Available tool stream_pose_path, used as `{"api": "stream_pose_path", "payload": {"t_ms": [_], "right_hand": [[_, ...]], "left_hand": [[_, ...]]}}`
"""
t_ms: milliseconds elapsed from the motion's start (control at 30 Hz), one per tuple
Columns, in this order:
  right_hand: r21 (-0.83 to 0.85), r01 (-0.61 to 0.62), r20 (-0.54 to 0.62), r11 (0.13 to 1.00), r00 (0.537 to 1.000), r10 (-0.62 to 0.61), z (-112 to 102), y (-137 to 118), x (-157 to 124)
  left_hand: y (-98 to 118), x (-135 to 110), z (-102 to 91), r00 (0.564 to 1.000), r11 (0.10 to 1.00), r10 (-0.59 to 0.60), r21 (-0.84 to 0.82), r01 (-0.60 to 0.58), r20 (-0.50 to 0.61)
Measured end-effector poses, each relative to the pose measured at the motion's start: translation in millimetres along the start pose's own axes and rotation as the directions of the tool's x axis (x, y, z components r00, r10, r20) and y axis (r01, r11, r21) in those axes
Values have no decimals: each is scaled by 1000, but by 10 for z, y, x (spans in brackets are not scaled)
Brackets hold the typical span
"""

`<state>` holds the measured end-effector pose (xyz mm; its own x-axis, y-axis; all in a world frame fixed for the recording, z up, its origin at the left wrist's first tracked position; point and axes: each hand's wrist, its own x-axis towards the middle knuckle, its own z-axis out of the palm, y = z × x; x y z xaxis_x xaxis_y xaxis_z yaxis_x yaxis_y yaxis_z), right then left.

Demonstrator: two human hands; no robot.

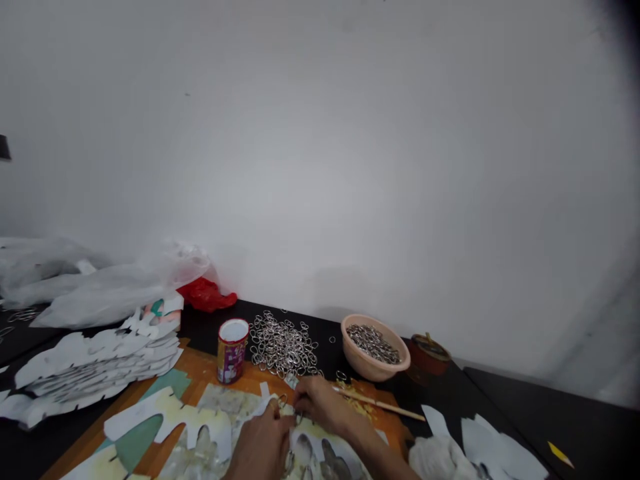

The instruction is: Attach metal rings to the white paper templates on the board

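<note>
My left hand [263, 443] rests at the bottom middle, its fingers closed at the edge of a white cut-out piece [323, 437] with rounded openings. Right beside it, my right hand [323, 405] pinches at the same edge. A small metal ring [299, 419] shows under its fingertips, partly hidden. Another ring [283, 400] lies just above the left fingertips. To the left lies a second white cut-out [187, 417] with yellowish smears and dark slits. Beyond my hands spreads a heap of silvery oval rings [285, 343].
A purple can [233, 357] stands left of the heap. A pink bowl [373, 375] holds metal pieces. A wooden stick [385, 404] lies near a brown pot [430, 357]. Stacked white cut-outs [100, 367], plastic bags [110, 290] and a red bag [206, 295] are left; crumpled white cloth [440, 459] is right.
</note>
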<state>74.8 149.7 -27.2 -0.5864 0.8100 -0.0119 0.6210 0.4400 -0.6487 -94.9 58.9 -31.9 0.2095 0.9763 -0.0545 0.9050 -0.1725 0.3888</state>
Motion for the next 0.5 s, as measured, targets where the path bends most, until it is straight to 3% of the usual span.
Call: {"api": "stream_pose_path", "payload": {"t_ms": [167,500], "right_hand": [[-16,25,-46,1000,999,-26,51,43,-7],[24,68,-212,997,975,-62,159,249,-104]], "left_hand": [[58,16,-4,999,998,23,65,-25,25],[119,36,-81,1000,1000,20,20,-21,10]]}}
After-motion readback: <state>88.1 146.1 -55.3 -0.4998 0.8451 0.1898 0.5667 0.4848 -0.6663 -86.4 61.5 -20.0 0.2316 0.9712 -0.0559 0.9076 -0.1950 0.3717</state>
